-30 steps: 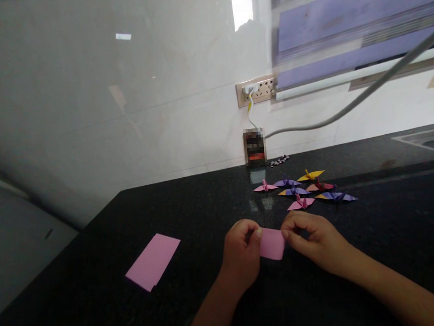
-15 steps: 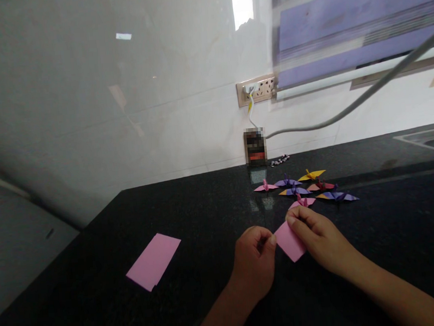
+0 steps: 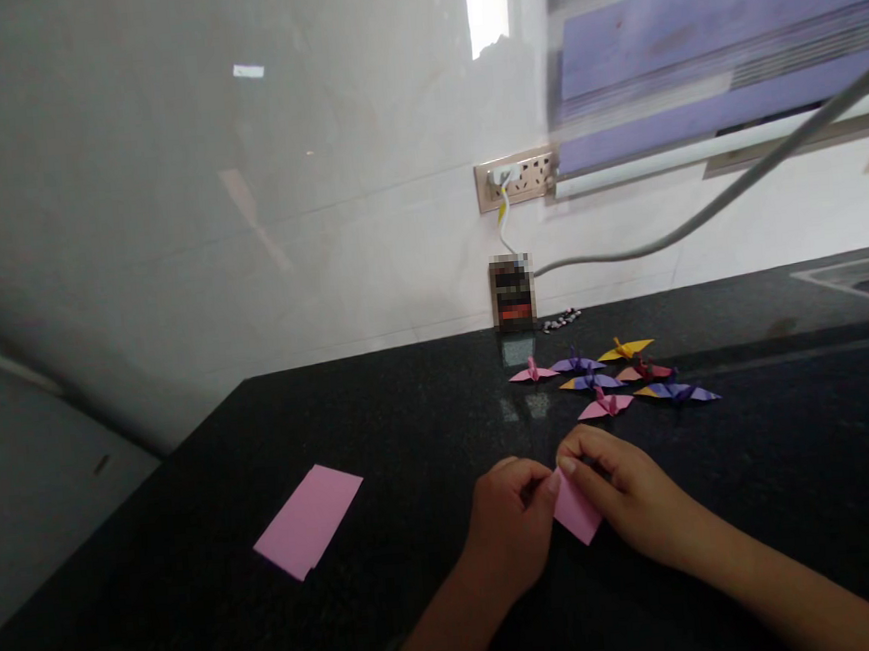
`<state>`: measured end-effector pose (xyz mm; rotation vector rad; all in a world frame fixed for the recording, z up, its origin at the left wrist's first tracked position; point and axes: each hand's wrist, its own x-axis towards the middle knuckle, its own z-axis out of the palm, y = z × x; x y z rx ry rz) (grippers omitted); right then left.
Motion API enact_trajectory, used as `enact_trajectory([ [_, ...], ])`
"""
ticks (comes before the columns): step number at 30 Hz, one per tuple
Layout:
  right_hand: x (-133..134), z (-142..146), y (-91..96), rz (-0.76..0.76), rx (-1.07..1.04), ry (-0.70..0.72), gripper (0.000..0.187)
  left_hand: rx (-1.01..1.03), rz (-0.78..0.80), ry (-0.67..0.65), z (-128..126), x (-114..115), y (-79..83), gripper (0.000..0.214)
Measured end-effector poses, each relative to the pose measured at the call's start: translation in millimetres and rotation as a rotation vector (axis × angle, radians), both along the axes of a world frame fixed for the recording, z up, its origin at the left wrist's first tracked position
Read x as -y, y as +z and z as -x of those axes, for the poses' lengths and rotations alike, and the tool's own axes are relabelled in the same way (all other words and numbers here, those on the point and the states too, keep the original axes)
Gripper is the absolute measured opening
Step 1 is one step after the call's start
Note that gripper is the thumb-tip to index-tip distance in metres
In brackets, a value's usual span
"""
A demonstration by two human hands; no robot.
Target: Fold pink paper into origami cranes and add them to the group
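Observation:
My left hand (image 3: 511, 525) and my right hand (image 3: 623, 496) meet over a black stone counter (image 3: 201, 605), both pinched on a small folded pink paper (image 3: 576, 515). The paper sticks out below my right fingers, tilted, and most of it is hidden by them. Just beyond my hands lie several small folded paper cranes (image 3: 610, 380) in pink, purple, yellow and red. A second pink paper (image 3: 308, 519), folded into a rectangle, lies flat on the counter to the left.
A dark small device (image 3: 511, 293) stands against the white wall, wired to a wall socket (image 3: 517, 180). A grey cable (image 3: 696, 213) runs off to the right. The counter's left edge drops away beside the pink rectangle.
My hands have closed together on the pink paper. It has folded in and tilted, so less of it shows than a second ago. Both hands sit slightly lower and to the right.

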<state>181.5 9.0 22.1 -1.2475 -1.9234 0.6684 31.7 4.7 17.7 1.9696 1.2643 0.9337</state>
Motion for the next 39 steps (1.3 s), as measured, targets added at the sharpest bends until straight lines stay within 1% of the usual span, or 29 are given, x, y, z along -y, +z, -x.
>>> enact_trajectory([
  [5,-0.4,1.2,-2.0,0.046,-0.049,0.002,0.015,0.016,-0.033,0.035,1.2,0.3,1.1,0.021],
  [9,-1.2,2.2,-6.0,0.052,-0.091,-0.008,0.015,0.035,-0.038,0.033,0.0,1.7,3.9,0.02],
  [14,-1.4,2.6,-7.0,0.042,-0.043,-0.04,0.018,0.028,-0.051,0.034,-0.7,3.3,6.8,0.022],
  [18,-1.3,2.3,-5.9,0.03,-0.006,-0.052,0.02,0.027,-0.064,0.044,-0.4,2.9,5.3,0.022],
  [21,-1.8,2.5,-5.9,0.03,-0.033,-0.051,0.021,0.047,-0.04,0.055,0.0,1.2,1.5,0.02],
  [27,-3.5,3.2,-6.3,0.087,-0.133,0.032,0.015,0.1,0.031,0.068,2.9,-2.8,-5.1,0.019],
  [30,-3.0,2.9,-6.2,0.136,-0.163,0.019,0.016,0.096,0.04,0.049,3.4,-2.5,-5.0,0.019],
  [39,-0.3,3.1,-3.1,0.163,-0.221,0.04,0.019,0.088,0.067,0.01,1.7,-0.7,-3.4,0.018],
])
